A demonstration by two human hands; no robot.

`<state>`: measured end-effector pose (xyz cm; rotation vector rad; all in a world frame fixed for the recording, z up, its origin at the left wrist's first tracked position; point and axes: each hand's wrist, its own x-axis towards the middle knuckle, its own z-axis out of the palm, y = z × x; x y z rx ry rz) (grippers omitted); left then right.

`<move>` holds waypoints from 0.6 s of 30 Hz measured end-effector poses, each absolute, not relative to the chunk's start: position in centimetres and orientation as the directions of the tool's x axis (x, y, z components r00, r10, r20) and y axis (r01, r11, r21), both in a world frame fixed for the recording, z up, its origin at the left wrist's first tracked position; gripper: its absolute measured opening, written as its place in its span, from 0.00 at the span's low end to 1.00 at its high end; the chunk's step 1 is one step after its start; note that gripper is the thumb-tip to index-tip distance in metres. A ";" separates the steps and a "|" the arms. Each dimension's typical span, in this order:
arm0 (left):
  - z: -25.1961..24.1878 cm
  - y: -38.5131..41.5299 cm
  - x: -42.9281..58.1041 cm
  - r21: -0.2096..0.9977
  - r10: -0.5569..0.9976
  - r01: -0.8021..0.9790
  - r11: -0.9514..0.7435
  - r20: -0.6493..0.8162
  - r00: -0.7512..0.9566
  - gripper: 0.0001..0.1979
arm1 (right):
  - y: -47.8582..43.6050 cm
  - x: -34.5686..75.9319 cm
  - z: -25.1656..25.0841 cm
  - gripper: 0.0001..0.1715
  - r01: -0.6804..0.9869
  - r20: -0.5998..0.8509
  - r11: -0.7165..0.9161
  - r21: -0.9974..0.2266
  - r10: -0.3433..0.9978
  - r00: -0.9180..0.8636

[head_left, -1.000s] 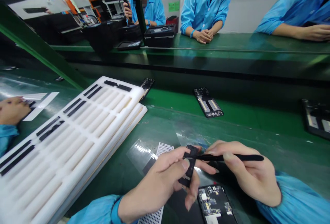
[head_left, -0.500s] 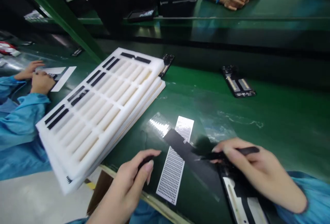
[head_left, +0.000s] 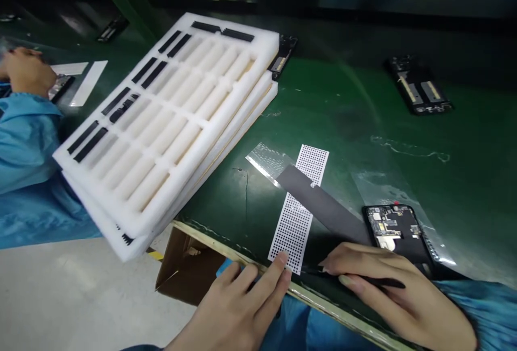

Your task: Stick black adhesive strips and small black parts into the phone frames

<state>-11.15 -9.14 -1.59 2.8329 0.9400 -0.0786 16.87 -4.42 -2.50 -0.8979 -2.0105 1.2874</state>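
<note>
A white tray (head_left: pixel 266 44) had some black strips (head_left: pixel 154 75) in it, a brown box (head_left: pixel 172 275) showed under the green table (head_left: pixel 343 114), and the floor (head_left: pixel 81 292) was pale. The dotted sheet (head_left: pixel 293 222) lay on the table; the left hand (head_left: pixel 240 305), fingers a bit spread, touched its near end, and the right hand (head_left: pixel 416 294) pinched a black stick (head_left: pixel 388 282) in its fingers.

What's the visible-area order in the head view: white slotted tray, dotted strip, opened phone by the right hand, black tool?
1. White slotted tray
2. Dotted strip, opened phone: unsure between them, both partly covered
3. Black tool
</note>
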 end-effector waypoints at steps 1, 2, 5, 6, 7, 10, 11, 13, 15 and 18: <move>-1.8 -9.3 -11.2 0.126 0.590 0.601 -0.789 -0.116 0.799 0.25 | -4.6 16.8 -2.6 0.15 0.217 0.116 0.303 -0.928 0.787 -0.606; -1.9 -9.4 -11.2 0.120 0.588 0.601 -0.790 -0.128 0.798 0.25 | -4.7 16.6 -2.7 0.14 0.206 0.117 0.299 -0.932 0.783 -0.611; -2.3 -9.6 -11.4 0.096 0.584 0.597 -0.796 -0.134 0.800 0.25 | -4.8 16.1 -3.0 0.13 0.178 0.122 0.289 -0.941 0.777 -0.618; -2.3 -9.6 -11.4 0.094 0.582 0.594 -0.799 -0.131 0.803 0.24 | -4.8 16.0 -3.1 0.13 0.176 0.122 0.288 -0.941 0.776 -0.618; -2.4 -9.7 -11.4 0.095 0.578 0.590 -0.802 -0.125 0.806 0.24 | -4.8 15.9 -3.2 0.13 0.176 0.122 0.287 -0.942 0.777 -0.618; -2.5 -9.6 -11.4 0.096 0.573 0.583 -0.807 -0.113 0.812 0.24 | -4.6 15.8 -3.3 0.13 0.178 0.123 0.293 -0.940 0.772 -0.623; -2.5 -9.6 -11.4 0.093 0.574 0.583 -0.807 -0.113 0.811 0.24 | -4.6 15.8 -3.3 0.12 0.178 0.123 0.296 -0.939 0.768 -0.628; -2.5 -9.5 -11.3 0.084 0.572 0.582 -0.809 -0.112 0.812 0.24 | -4.5 15.7 -3.2 0.12 0.179 0.122 0.302 -0.936 0.758 -0.641; -2.4 -9.4 -11.2 0.074 0.564 0.573 -0.816 -0.115 0.818 0.25 | -4.4 15.7 -3.0 0.12 0.186 0.116 0.312 -0.932 0.742 -0.661; -2.4 -9.3 -11.2 0.064 0.544 0.553 -0.830 -0.118 0.831 0.25 | -4.4 15.6 -2.6 0.13 0.194 0.113 0.331 -0.923 0.718 -0.687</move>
